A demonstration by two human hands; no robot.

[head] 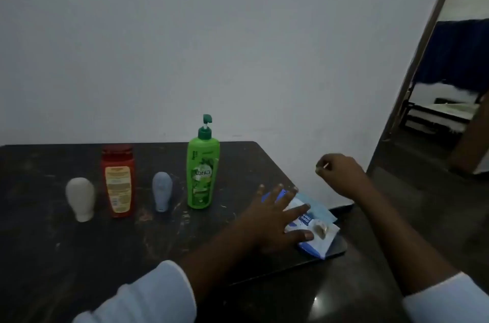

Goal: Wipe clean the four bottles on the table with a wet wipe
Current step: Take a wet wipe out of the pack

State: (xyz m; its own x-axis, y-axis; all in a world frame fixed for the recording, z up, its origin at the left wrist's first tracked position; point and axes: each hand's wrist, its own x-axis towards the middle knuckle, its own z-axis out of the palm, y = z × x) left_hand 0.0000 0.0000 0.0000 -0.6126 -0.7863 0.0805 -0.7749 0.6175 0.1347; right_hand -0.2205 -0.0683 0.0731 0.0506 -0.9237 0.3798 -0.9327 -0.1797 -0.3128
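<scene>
Worktop [79, 256]: dark, scuffed, set against a pale wall.

Bottles: four, upright, in one row across the worktop, apart from each other. From left to right:
- cream bottle [79, 199], small, resting on its cap;
- red bottle [117, 181], taller, yellow label facing forward;
- grey-blue bottle [162, 191], small, resting on its cap;
- green pump bottle [203, 174], tallest, nearest the hands.

Wet-wipe pack [326, 239]: blue and white, flat on the worktop at its right edge, right of the green pump bottle and apart from it.

Left grip [267, 224]: wide, fingers straight and spread, palm down, pressing on the wet-wipe pack; thumb on the near part of the pack.

Right grip [341, 174]: narrow, raised above and beyond the pack, past the right edge of the worktop; fingers curled, pinching a small pale sliver [323, 166], too small to identify.

Sleeves: white, on both forearms, at the lower edge of the view.

Doorway: at right, open onto a darker room.
</scene>
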